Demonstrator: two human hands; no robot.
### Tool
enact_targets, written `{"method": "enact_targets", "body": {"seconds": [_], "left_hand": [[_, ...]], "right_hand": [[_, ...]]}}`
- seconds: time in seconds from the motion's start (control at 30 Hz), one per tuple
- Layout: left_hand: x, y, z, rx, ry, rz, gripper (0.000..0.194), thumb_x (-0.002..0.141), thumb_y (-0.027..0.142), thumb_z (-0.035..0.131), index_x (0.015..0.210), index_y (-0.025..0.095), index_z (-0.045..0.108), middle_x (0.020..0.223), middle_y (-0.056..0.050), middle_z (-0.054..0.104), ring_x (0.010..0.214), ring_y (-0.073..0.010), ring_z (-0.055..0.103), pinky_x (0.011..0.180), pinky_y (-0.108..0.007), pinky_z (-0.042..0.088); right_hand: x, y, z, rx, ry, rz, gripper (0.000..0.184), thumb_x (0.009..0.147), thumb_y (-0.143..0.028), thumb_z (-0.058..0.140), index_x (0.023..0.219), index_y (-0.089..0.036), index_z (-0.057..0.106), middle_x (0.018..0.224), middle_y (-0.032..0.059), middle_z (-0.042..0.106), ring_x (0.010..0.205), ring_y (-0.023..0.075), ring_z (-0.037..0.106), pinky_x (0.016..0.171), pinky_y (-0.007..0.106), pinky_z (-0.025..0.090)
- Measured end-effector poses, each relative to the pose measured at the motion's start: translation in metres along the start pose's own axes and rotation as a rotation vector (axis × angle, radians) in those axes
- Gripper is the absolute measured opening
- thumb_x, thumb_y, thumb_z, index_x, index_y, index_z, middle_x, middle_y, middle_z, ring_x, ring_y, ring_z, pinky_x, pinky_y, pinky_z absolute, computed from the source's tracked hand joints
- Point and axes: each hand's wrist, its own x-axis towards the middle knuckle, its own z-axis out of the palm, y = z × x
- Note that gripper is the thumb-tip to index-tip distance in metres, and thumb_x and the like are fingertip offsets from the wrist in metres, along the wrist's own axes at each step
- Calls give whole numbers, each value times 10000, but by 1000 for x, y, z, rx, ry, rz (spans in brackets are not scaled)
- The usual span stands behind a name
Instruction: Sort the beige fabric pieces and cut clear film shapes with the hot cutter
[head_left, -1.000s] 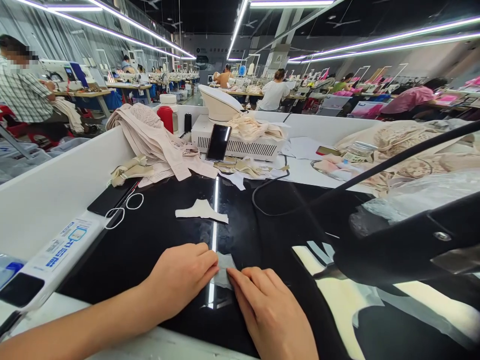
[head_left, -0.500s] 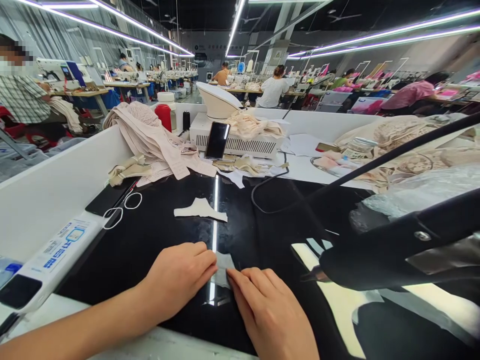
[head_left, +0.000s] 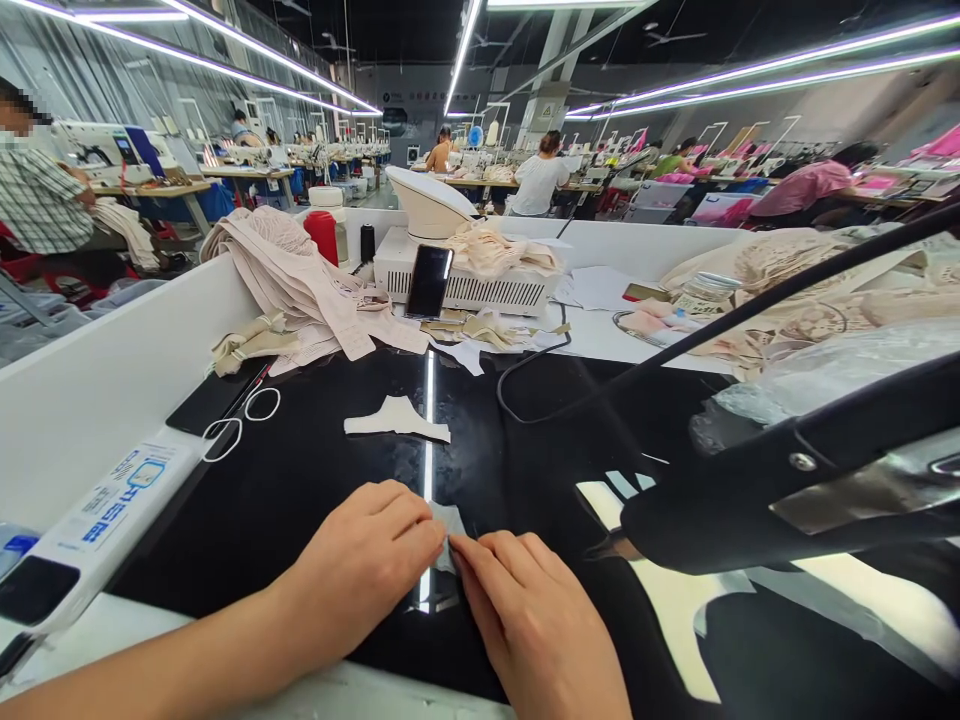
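A small, thin greyish-white fabric piece [head_left: 448,520] lies on the glossy black tabletop [head_left: 247,530], mostly covered by my fingers. From its left side my left hand [head_left: 367,560] grips it with thumb and fingers pressed together. My right hand [head_left: 536,610] pinches its right edge, fingers closed, the tips almost meeting those of my left. Farther up the table, a white cut fabric piece [head_left: 396,417] with two narrow arms lies flat, touched by neither hand.
A dark arm-like fixture [head_left: 750,490] reaches in from the right above pale cut shapes [head_left: 675,600]. Beige fabric strips [head_left: 300,280] are heaped behind, near a phone [head_left: 429,282] leaning on a white vented box [head_left: 517,290]. A black cable [head_left: 517,375] loops across. Co-workers sit beyond.
My left fingertips have shifted slightly right, closer to my right fingers, covering more of the fabric piece. My right hand stays about where it was. The view has turned a little.
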Motion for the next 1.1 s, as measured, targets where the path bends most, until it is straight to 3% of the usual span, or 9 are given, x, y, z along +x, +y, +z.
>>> {"method": "enact_targets", "body": {"seconds": [0.1,0.2,0.3,0.9,1.1], "left_hand": [[-1,4,5,-70,-25,81,88,988,143,514,986,159,601,1005,-13,657,966,-177,604,899,-328,514],[1,6,8,-64,39,118,150,1014,156,466,988,135,612,1065,-34,678,1020,-171,622,948,-314,519],[3,6,8,-42,80,120,191,1026,183,448,985,127,626,1076,-48,697,1025,-178,645,924,-318,548],[0,5,9,-25,51,103,230,1032,221,431,1026,120,638,1136,-66,710,1061,-205,665,865,-357,584],[0,5,9,-37,42,94,226,1035,225,430,1043,130,634,1144,-59,711,1067,-204,664,852,-347,576]], "right_hand": [[-1,0,2,7,7,7,285,1050,-170,356,1049,-151,640,761,31,556,664,182,465,605,342,324],[-1,0,2,9,9,10,267,1043,-160,372,1030,-155,639,757,27,547,665,182,456,606,343,319],[-1,0,3,7,11,17,249,1034,-145,389,1004,-158,636,757,23,543,666,180,453,608,342,319],[0,-1,-1,-8,5,11,307,1040,-141,349,957,-161,644,732,29,556,644,171,485,602,324,360],[-4,4,-2,-2,-42,-14,279,1038,-153,379,1061,-151,656,794,43,602,664,174,518,610,321,411]]}}
